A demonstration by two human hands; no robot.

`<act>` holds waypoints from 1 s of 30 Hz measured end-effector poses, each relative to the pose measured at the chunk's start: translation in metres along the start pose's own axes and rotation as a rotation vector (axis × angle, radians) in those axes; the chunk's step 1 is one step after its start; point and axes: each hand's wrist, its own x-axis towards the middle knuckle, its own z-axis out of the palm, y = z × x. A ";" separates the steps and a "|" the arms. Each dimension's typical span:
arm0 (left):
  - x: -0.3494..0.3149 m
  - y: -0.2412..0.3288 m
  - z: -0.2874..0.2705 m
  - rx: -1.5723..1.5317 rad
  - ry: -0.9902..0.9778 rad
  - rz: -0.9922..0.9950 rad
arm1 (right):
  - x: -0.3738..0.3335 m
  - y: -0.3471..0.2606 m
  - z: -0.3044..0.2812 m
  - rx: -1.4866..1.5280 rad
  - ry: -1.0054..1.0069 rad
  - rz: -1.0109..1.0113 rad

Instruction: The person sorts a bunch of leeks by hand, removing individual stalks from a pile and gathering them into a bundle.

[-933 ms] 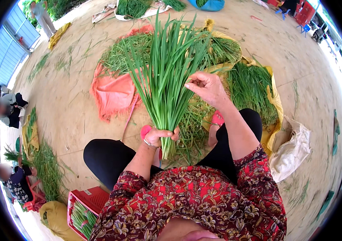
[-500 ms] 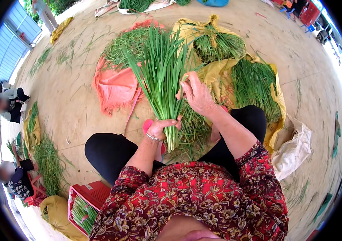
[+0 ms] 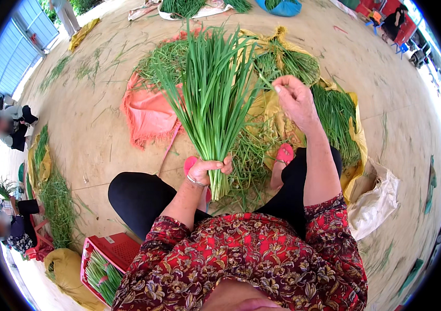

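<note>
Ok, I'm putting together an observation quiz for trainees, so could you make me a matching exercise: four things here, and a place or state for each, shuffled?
1. left hand
2. right hand
3. red crate
4. white sack

A. at the lower left
B. pinching a thin green strip
C. at the right
D. gripping a green bunch

Pairs: 1-D, 2-B, 3-A, 4-C
</note>
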 end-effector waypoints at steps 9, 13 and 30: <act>0.004 0.000 0.002 -0.031 0.008 -0.025 | -0.008 0.027 0.014 -0.087 -0.268 0.171; 0.005 0.001 0.011 0.025 -0.016 -0.039 | -0.008 0.021 0.036 -0.054 -0.036 0.138; 0.003 0.005 0.013 0.080 -0.040 -0.054 | 0.001 0.048 0.050 0.267 0.233 0.125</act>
